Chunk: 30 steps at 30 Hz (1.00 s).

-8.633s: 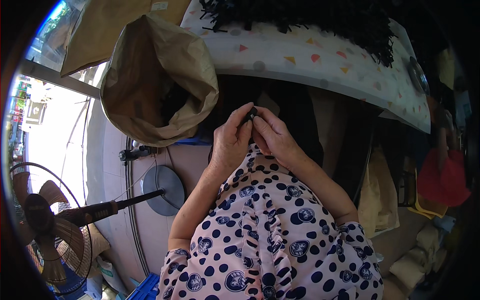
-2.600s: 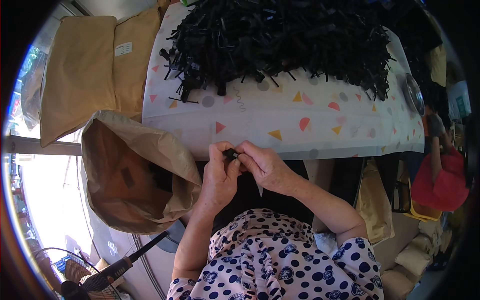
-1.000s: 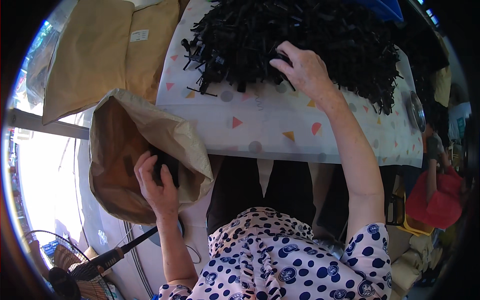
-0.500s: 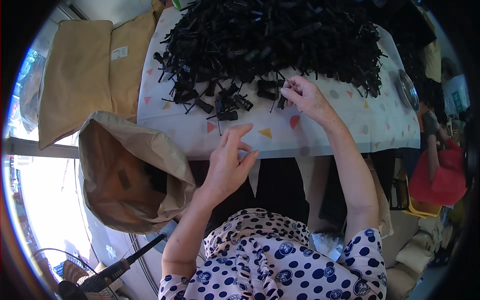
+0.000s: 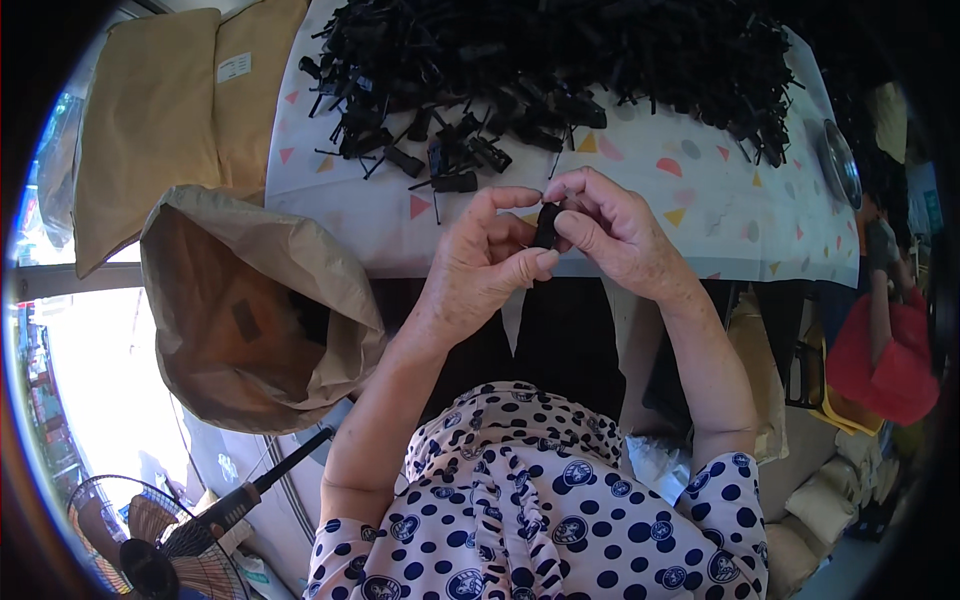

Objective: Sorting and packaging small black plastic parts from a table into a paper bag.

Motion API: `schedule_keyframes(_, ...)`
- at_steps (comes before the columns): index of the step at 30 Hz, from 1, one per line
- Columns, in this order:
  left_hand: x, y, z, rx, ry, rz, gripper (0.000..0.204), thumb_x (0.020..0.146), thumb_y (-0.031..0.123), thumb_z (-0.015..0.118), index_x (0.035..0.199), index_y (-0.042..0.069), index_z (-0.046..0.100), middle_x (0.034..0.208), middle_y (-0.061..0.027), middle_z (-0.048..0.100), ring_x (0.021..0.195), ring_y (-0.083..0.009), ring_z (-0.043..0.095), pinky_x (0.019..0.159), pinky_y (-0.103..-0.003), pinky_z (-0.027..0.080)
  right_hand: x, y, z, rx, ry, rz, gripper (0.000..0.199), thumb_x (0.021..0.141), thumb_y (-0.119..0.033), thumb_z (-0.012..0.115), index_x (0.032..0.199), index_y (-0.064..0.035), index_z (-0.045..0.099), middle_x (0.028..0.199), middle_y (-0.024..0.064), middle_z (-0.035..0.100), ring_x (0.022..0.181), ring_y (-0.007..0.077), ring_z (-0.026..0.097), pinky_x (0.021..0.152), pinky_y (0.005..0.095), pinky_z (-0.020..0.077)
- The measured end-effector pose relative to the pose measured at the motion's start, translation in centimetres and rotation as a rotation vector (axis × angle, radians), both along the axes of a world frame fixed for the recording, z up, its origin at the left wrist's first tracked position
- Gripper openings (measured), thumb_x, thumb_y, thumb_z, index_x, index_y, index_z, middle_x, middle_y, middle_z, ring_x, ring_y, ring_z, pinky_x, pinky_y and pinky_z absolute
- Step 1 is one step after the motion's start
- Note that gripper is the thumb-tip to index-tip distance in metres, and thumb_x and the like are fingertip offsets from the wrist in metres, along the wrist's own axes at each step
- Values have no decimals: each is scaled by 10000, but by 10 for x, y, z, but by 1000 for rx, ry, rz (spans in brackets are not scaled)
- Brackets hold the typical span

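A small black plastic part is held up between my two hands, just over the front edge of the table. My right hand pinches it between thumb and bent fingers. From the other side, my left hand closes on it, its curled fingers behind the part and its thumb below. Beyond the hands, several loose black plastic parts with thin pins lie on the patterned tablecloth. They spill from a large heap of the same black parts across the back.
An open brown paper sack stands left of my lap, below the table edge. Flat brown sacks lie behind it. A fan is at lower left, a metal bowl at the table's right edge. Another person in red sits far right.
My right hand has drawn back from the heap toward me with a black part. My left hand, earlier empty with fingers apart, has come up to meet it and now holds the part too.
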<state>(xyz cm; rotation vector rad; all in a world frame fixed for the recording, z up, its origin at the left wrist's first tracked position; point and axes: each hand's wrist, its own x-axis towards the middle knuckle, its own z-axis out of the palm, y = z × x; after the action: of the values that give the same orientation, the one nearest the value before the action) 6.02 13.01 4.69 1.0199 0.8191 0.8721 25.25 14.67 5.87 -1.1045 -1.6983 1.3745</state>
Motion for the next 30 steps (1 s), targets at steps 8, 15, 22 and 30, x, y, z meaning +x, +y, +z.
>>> schedule_keyframes(8, -31, -19, -20, 15, 57, 216, 353, 855, 10, 646, 1185, 62, 533, 855, -18, 586, 707, -60, 561, 655, -201, 488, -49, -22, -22, -102, 91, -71, 373, 1003, -326, 434, 1211, -26, 510, 685, -23, 480, 580, 52, 450, 526, 190, 357)
schedule_keyframes(15, -52, -29, -31, 118, 142, 346, 312, 851, -26, 620, 1152, 54, 603, 855, 26, 580, 689, -39, 509, 642, -185, 451, -88, -32, -37, -31, 50, -45, 388, 1002, -284, 441, 1279, -13, 457, 674, -25, 467, 567, 48, 428, 509, 195, 347)
schedule_keyframes(22, -56, -32, -42, 291, 260, 438, 315, 815, -37, 618, 1116, 54, 628, 821, -16, 595, 642, -56, 506, 606, -200, 448, -101, -34, -44, -54, 50, -62, 350, 993, -218, 459, 1283, -23, 451, 694, -27, 460, 578, 40, 418, 510, 190, 348)
schedule_keyframes(30, -48, -27, -24, 750, 802, 476, 328, 789, -45, 611, 1091, 84, 617, 820, -110, 605, 627, -247, 599, 576, -295, 487, -102, -30, -46, 3, 96, -128, 337, 991, -193, 473, 1289, -38, 451, 725, -32, 460, 615, 30, 409, 538, 183, 363)
